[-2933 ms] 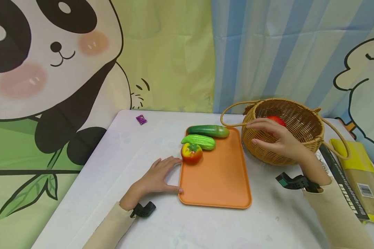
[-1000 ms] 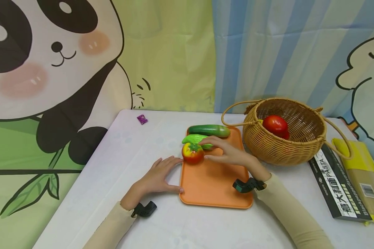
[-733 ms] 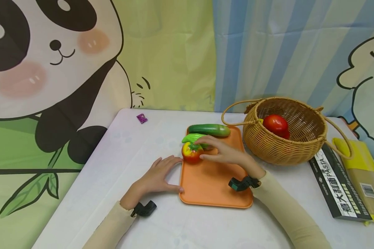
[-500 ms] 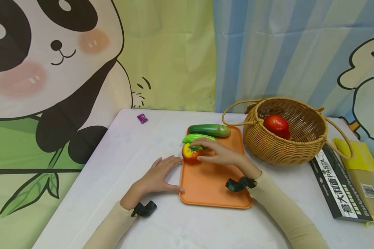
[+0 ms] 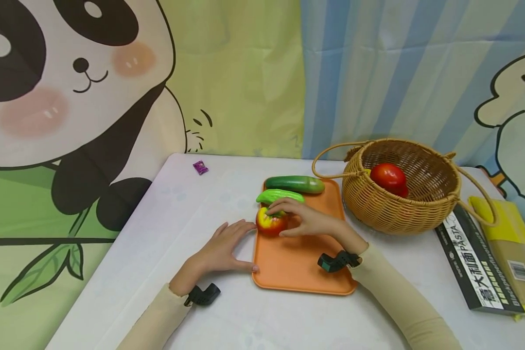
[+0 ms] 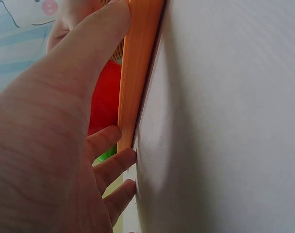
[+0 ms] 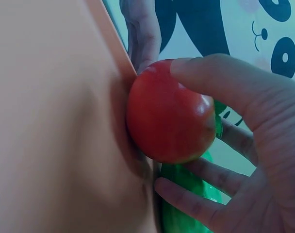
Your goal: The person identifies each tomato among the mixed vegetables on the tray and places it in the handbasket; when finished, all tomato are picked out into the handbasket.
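Observation:
My right hand (image 5: 304,219) grips a red and yellow tomato (image 5: 269,225) with a green leafy top. In the right wrist view the thumb lies across the tomato (image 7: 169,116) and the fingers curl round its far side. The tomato is at the left edge of an orange tray (image 5: 304,265). Behind it lie a light green bitter melon (image 5: 273,195) and a dark green cucumber (image 5: 294,183). My left hand (image 5: 222,249) is spread along the tray's left side. In the left wrist view its fingertips (image 6: 128,156) are right at the tray's rim.
A wicker basket (image 5: 398,214) with looped handles stands right of the tray, with a red tomato-like fruit (image 5: 389,179) inside. Beside it lie a black pasta box (image 5: 477,267) and a yellow and brown packet (image 5: 514,257). A small purple packet (image 5: 200,167) is at the back left.
My right hand has come from over the basket leftward to the tray and taken hold of the tomato, which has shifted slightly toward me. The left hand has stayed put.

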The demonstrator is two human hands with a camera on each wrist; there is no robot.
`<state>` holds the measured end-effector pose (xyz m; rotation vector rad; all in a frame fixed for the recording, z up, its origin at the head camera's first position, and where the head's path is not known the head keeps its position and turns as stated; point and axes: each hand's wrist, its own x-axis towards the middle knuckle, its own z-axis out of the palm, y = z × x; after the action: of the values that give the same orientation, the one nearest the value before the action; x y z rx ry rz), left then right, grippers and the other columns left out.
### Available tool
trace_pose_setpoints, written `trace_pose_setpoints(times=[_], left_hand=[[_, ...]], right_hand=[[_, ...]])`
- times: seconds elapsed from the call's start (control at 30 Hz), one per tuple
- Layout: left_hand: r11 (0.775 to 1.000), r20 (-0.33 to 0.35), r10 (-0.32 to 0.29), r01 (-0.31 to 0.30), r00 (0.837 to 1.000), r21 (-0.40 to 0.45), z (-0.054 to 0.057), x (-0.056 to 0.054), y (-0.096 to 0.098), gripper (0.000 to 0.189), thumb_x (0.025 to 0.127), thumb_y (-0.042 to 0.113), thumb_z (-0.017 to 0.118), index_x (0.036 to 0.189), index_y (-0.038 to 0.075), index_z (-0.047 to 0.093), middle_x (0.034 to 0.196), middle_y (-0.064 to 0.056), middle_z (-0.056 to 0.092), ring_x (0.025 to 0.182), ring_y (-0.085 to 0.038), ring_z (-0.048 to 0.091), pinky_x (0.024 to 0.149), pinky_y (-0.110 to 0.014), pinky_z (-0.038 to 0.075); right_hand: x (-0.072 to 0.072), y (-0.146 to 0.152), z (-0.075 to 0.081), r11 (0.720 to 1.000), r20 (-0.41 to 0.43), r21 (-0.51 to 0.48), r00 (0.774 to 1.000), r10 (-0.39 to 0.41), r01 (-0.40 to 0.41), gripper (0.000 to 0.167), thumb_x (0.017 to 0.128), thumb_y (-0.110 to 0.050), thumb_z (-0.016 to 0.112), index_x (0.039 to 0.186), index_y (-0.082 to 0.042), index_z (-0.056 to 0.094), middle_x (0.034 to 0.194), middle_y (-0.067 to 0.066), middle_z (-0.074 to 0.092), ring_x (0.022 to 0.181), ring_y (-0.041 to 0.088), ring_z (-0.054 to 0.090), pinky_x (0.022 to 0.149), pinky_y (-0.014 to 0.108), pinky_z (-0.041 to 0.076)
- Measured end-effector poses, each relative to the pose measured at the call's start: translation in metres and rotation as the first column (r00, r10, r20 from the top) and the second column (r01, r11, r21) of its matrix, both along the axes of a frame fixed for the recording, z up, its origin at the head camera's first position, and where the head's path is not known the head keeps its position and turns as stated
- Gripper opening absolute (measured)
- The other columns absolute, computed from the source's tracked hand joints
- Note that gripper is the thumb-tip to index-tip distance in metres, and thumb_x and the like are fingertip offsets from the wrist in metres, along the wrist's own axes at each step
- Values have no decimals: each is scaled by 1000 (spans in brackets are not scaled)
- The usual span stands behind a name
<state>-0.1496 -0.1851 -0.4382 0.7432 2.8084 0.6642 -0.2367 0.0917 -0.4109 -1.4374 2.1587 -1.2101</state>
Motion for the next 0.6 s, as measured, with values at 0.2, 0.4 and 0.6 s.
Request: trace_pose_setpoints(times=[0.2,0.4,0.6], left_hand=[[1000,13,5,-5,1000,-8,-3,-1,1,101,70,71,72,150,19,37,155,-2,36,147,-23,23,119,-56,7],[1000,28,13,-12,1000,-20,-2,-1,1,103,70,74,70,151,21,35,156,0,35,148,-23,22,120,-55,6],[1000,7,7,-7,1000,-17,-1,-1,0,101,70,72,71,150,20,36,155,-1,37,147,-24,23,119,-56,8]], right_hand=[[1,0,-3,1000,-10,6,1000,20,-20,47,88,-11,74,130,-5,54,145,16,44,132,28,41,101,40,46],[5,1,-2,999,-44,13,998,46,-45,47,89,-13,72,132,-5,54,138,12,50,125,25,47,98,36,46],[10,1,-1,995,-31,81,997,67,-64,52,93,-14,65,142,-10,48,144,13,37,133,26,35,108,46,36]])
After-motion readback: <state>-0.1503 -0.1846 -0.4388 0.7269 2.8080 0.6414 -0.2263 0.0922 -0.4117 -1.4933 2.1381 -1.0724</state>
